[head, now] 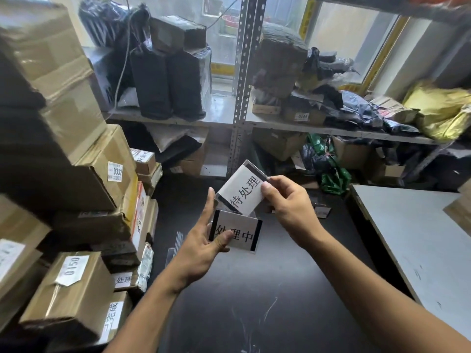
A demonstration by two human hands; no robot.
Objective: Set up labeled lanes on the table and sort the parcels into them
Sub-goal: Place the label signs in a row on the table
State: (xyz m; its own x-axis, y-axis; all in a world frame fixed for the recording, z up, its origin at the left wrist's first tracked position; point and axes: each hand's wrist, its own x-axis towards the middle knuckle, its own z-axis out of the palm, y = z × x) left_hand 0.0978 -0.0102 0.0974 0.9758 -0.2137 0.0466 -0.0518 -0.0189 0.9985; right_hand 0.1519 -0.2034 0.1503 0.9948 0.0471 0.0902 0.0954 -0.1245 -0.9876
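Plainly, from the head camera, both hands are busy mid-frame with two lane labels, held in the air over the black table [254, 301].

The right hand [288, 202] pinches the upper card [243, 192] by its right edge, thumb in front and fingers behind. That card is tilted, its long axis running from lower left to upper right. The left hand [201, 240] grips the lower card [237, 231] with its thumb pressed on the printed face. Its forefinger stands straight up beside the upper card's left edge. The lower card lies nearly level, just beneath the upper one and partly overlapped by it.

Both cards look like white paper with bold black characters inside glossy clear holders, with dark bands at the short ends. They are flat, stiff and rectangular.

Neither label is set down yet, and I'd judge the table directly below to be their likely place. A grey table [420, 238] at the right of the frame is on the right hand's side. Taped brown cardboard boxes [76, 284] with white number stickers are stacked at the left, on the left hand's side. Behind, a perforated metal shelf [239, 72] holds crumpled dark bags [150, 80].
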